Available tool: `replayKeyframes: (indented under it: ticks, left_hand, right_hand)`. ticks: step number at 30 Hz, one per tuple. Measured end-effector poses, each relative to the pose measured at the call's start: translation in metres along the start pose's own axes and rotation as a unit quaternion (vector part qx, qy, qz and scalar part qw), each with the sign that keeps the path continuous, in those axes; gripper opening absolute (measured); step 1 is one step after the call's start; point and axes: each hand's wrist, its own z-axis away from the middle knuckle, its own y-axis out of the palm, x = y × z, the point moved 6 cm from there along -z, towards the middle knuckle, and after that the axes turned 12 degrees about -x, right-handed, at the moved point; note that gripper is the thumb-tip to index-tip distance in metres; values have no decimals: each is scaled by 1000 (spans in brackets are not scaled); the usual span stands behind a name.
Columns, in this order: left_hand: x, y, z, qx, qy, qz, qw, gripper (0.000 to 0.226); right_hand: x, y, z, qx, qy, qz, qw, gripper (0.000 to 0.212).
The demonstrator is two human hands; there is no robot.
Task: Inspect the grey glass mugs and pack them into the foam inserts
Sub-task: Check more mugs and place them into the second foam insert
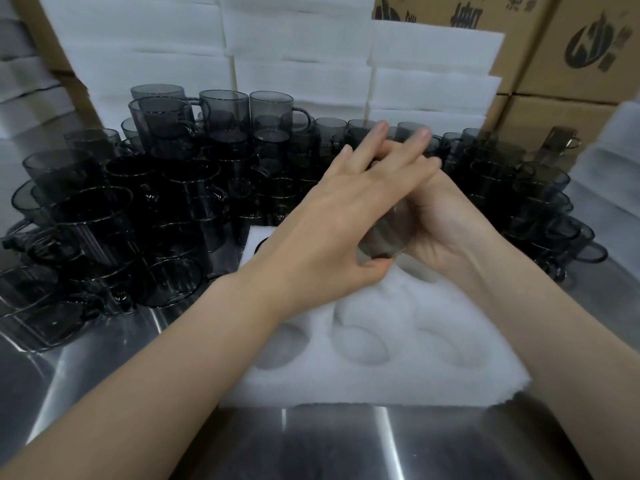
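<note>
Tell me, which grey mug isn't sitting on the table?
The tilted mug cupped in the right hand, left hand laid over it, above the foam insert. The other mugs all sit piled on the metal table.

Brushed steel tabletop (346, 445) across the lower frame, pale streaks of reflected light, brown printed cardboard boxes (561, 46) stacked upper right, another carton (55, 53) upper left.
</note>
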Motion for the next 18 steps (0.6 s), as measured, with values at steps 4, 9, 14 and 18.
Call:
replayKeyframes:
  ticks: [4,9,14,18]
  left_hand:
    - [4,-5,0,-39,-11,-42,998,79]
    - [20,-15,3,-130,-107,-39,985,79]
    - [26,-17,3,-152,-131,-15,979,64]
    - [22,-21,2,-167,-97,-18,981,59]
  right_hand:
    - [6,-8,0,-41,-54,-4,998,19]
    - [7,-12,1,-77,-73,1,994,17]
    - [4,-8,1,-74,-40,16,996,16]
    - [1,-1,2,-65,-15,101,993,34]
